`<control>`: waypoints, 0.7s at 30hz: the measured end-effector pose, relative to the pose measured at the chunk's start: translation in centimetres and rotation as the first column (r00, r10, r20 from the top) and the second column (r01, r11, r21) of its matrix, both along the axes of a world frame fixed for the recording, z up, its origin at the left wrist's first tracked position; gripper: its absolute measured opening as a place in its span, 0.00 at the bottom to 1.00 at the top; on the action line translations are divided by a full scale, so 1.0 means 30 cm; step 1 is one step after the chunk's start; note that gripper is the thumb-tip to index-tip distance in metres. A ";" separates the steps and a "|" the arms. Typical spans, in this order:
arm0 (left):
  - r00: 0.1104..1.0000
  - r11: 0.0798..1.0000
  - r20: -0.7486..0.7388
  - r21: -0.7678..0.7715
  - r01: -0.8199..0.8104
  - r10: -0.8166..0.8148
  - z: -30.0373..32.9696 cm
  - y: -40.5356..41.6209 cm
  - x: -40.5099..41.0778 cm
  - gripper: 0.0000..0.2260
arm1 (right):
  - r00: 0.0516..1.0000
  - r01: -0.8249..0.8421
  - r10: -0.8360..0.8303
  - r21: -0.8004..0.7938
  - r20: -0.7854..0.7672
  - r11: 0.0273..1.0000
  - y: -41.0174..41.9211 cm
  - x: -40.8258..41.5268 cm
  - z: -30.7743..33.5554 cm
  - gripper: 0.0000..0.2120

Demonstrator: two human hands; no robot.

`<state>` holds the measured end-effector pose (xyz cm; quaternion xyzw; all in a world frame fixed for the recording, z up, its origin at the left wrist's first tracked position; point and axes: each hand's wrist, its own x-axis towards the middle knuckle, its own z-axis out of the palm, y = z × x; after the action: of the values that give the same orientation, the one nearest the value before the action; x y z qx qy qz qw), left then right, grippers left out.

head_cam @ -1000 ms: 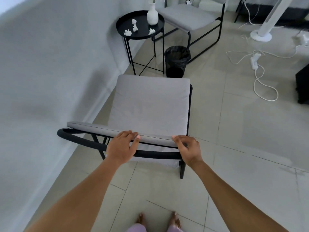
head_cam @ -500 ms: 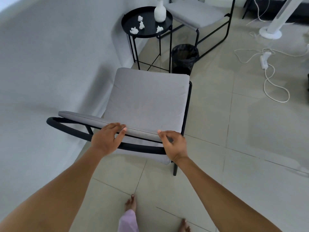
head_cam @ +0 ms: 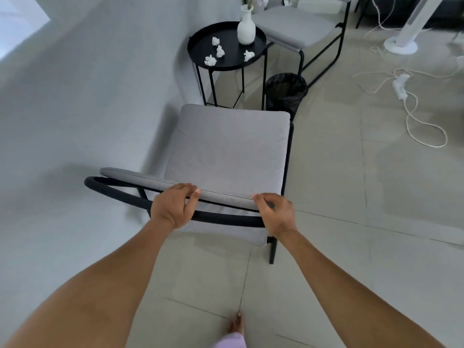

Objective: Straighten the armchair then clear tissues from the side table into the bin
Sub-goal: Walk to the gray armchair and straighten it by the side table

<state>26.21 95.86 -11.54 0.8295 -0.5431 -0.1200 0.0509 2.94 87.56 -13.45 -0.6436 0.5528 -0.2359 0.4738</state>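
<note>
A grey cushioned armchair [head_cam: 226, 149] with a black tube frame stands in front of me, seen from behind its backrest. My left hand [head_cam: 173, 207] and my right hand [head_cam: 276, 213] both grip the top of the backrest and the black rail under it. Beyond the seat stands a round black side table [head_cam: 200, 50] next to the wall. Several crumpled white tissues [head_cam: 210, 60] lie on it beside a white vase [head_cam: 246, 27]. A black bin [head_cam: 286, 92] sits on the floor right of the table, just past the seat's front corner.
The wall runs close along the armchair's left side. A second grey chair [head_cam: 296, 26] stands behind the side table. A white power strip [head_cam: 401, 86] with looping cables lies on the tiled floor at right, near a white fan base [head_cam: 400, 45]. My bare foot [head_cam: 236, 325] is below.
The armchair has been drawn back and turned a little, so its seat points more squarely at the side table. Both hands have kept their hold on the backrest. My feet have stepped.
</note>
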 end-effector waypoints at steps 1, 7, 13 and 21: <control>1.000 1.000 0.003 -0.010 -0.001 0.001 -0.001 -0.006 0.025 0.34 | 1.000 0.002 -0.002 -0.012 0.000 1.000 -0.001 0.026 0.000 0.15; 1.000 0.998 0.017 -0.062 0.007 -0.006 0.001 -0.050 0.108 0.35 | 1.000 0.007 -0.007 0.015 0.003 1.000 -0.031 0.111 -0.001 0.24; 0.999 0.995 0.018 -0.095 0.030 -0.028 -0.003 -0.086 0.158 0.34 | 0.999 0.022 -0.022 0.004 0.028 1.000 -0.065 0.158 -0.014 0.25; 0.999 0.994 0.027 -0.109 0.026 -0.023 -0.009 -0.154 0.262 0.33 | 1.000 0.011 -0.011 0.003 0.023 1.000 -0.128 0.256 -0.006 0.25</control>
<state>34.07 91.25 -11.81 0.8202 -0.5597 -0.0798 0.0878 10.63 83.72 -13.62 -0.6371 0.5512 -0.2453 0.4798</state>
